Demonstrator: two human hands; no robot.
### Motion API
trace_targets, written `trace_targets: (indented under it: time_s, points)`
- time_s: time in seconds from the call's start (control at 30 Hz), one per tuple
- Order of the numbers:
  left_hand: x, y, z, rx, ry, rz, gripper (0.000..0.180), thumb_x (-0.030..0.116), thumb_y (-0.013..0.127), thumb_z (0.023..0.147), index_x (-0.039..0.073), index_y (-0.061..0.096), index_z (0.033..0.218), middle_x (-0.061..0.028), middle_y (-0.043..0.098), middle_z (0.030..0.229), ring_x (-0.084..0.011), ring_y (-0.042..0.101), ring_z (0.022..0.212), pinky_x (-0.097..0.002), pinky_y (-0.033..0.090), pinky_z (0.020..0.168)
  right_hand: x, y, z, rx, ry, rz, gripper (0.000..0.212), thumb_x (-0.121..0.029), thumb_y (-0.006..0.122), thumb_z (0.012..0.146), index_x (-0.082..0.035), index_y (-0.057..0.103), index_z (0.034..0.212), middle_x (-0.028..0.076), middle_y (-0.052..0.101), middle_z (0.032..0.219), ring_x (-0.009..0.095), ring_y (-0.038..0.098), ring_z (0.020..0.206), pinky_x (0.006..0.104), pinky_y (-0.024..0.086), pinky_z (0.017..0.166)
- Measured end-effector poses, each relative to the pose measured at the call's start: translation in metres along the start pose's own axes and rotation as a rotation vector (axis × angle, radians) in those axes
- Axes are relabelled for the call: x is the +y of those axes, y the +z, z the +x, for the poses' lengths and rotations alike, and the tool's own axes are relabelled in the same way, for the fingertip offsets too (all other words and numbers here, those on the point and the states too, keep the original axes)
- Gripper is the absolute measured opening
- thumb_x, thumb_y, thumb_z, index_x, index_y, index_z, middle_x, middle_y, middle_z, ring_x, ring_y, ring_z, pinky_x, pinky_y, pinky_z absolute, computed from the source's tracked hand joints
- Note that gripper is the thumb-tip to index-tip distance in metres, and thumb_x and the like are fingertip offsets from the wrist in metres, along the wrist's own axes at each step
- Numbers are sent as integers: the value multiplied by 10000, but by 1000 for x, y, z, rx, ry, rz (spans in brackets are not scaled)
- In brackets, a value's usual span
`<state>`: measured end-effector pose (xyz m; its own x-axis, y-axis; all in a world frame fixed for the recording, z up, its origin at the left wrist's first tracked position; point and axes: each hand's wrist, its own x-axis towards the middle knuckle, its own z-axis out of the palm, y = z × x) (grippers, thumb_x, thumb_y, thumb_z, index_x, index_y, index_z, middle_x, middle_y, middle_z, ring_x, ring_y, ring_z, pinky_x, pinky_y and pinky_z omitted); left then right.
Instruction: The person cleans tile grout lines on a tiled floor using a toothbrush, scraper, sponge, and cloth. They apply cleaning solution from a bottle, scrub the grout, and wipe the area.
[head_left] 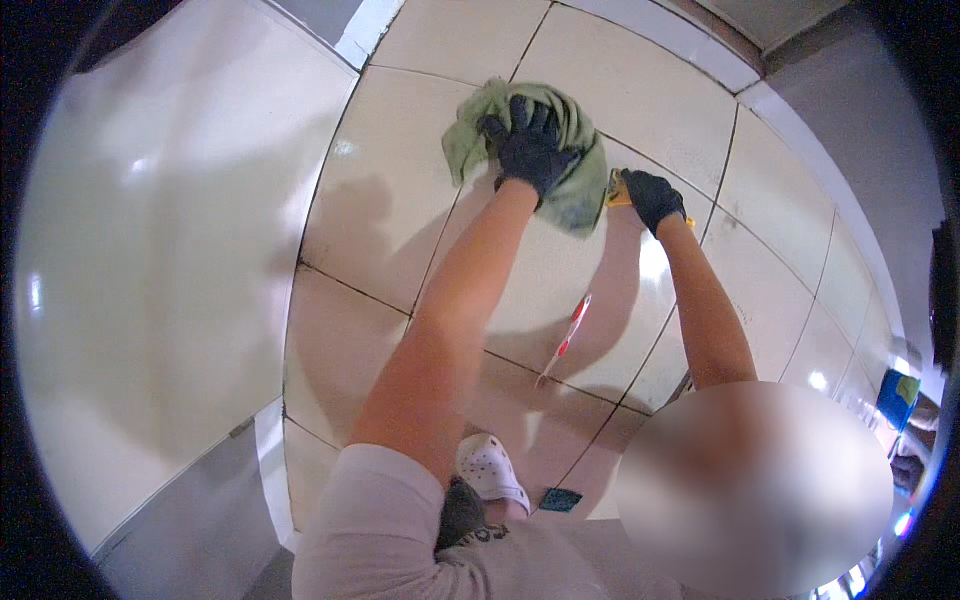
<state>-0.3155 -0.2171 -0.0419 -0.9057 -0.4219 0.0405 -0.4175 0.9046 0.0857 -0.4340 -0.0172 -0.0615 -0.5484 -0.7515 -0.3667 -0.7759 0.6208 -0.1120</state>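
Note:
My left hand point(532, 148), in a black glove, lies on a crumpled green cloth point(582, 205) on the pale tiled floor. Its fingers are spread over the folds and press down. To the right, my right hand point(654, 200), also gloved in black, is closed around a yellow tool point(619, 190). Bits of yellow show at both sides of the fist; the glove covers the rest, so its kind cannot be made out. A red and white toothbrush point(570, 332) lies on the tiles between my forearms, nearer to me.
A dark green scouring pad point(560, 499) rests on the floor beside my white clog point(491, 468). A glossy white panel point(180, 250) borders the tiles on the left. A raised pale edge point(820, 150) curves along the far right. A blurred patch hides the lower right.

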Motion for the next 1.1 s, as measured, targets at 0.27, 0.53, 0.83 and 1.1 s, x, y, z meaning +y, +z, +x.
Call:
trace_targets:
  time_s: [0.27,0.53,0.83,1.1]
  points:
    - [-130,7,-110,-86,-70,47,881,624,496,743,10,297,1344,-259,250,1390,-451,139,1307,-613,71,1022,-8,3,0,113,37,238,355,-389,421,887,-118,519,1094,143,594,1061,343,572,983,443,460,816]
    - [-232,-31,-312,-640,-523,70,1205,746,564,590,5,76,1406,-238,53,1456,-400,17,1345,-507,-5,1080,-154,-52,57,2,11,465,514,-503,467,830,-84,481,1128,193,595,1074,344,578,990,402,453,859]
    - [-205,-71,-285,-710,-647,70,1230,766,588,537,16,134,1400,-238,114,1446,-393,57,1345,-521,32,1078,-157,-92,118,-110,-125,175,441,-438,412,861,-87,563,1081,133,611,1079,288,588,995,385,467,826]
    - [-244,3,-333,-556,-484,162,1216,764,583,544,-13,171,1384,-268,121,1433,-421,58,1336,-552,27,1064,-166,-113,110,-127,-211,164,448,-439,411,852,-84,604,1045,138,625,1047,282,583,1011,384,465,843]
